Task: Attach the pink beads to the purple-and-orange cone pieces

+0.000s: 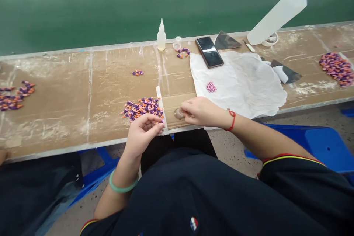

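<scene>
My left hand (pixel 143 132), with a green bangle on its wrist, pinches a small purple piece (pixel 161 121) between thumb and fingertips. It is at the front edge of a pile of small purple and orange pieces (pixel 141 108). My right hand (pixel 197 111), with a red cord at the wrist, is closed just right of a white strip (pixel 162 108). At its fingertips is a small, round, shiny item (pixel 178 113); I cannot make out its kind. Whatever the right fingers pinch is hidden. A white cloth (pixel 238 81) bearing tiny pink pieces (pixel 211 87) lies beyond that hand.
Toward the back stand a small dropper bottle (pixel 161 37) and a clear cap (pixel 177 42). A phone (pixel 209 52) lies on the cloth. A large white bottle with blue nozzle (pixel 278 18) leans by a tape roll (pixel 271 39). More coloured pieces lie far left (pixel 12 100) and right (pixel 337 68).
</scene>
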A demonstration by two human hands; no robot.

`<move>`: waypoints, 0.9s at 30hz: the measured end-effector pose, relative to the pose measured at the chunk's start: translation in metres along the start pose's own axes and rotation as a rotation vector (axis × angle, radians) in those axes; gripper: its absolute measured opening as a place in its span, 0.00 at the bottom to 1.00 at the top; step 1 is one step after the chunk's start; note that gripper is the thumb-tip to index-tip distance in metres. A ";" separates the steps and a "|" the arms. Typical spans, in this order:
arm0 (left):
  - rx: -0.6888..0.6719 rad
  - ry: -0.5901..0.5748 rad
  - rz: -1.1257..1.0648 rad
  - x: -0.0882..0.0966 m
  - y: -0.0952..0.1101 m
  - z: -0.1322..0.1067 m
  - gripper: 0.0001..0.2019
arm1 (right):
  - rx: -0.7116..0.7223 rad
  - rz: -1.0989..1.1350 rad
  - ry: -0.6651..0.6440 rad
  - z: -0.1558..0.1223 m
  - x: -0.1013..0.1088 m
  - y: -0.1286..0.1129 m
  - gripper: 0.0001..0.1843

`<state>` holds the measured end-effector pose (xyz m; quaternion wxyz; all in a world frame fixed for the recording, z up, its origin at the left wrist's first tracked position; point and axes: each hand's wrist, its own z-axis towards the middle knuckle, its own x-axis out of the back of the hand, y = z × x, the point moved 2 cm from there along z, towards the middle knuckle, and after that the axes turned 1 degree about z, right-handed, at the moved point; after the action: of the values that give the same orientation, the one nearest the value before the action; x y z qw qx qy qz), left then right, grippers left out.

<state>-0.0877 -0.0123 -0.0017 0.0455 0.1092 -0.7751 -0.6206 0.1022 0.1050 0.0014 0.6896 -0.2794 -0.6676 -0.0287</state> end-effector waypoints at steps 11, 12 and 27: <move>-0.036 0.018 -0.086 0.003 -0.003 0.004 0.12 | -0.004 -0.252 -0.145 0.009 0.006 -0.010 0.16; -0.033 0.009 -0.090 0.003 -0.004 0.004 0.12 | -0.006 -0.255 -0.149 0.010 0.006 -0.010 0.16; -0.239 -0.038 -0.317 -0.020 0.017 -0.018 0.06 | -0.224 1.237 0.054 -0.009 0.029 -0.049 0.10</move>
<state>-0.0661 -0.0213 0.0203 -0.0548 0.2120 -0.6698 -0.7095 0.0931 0.0700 0.0464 0.5617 -0.6836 -0.3578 0.2987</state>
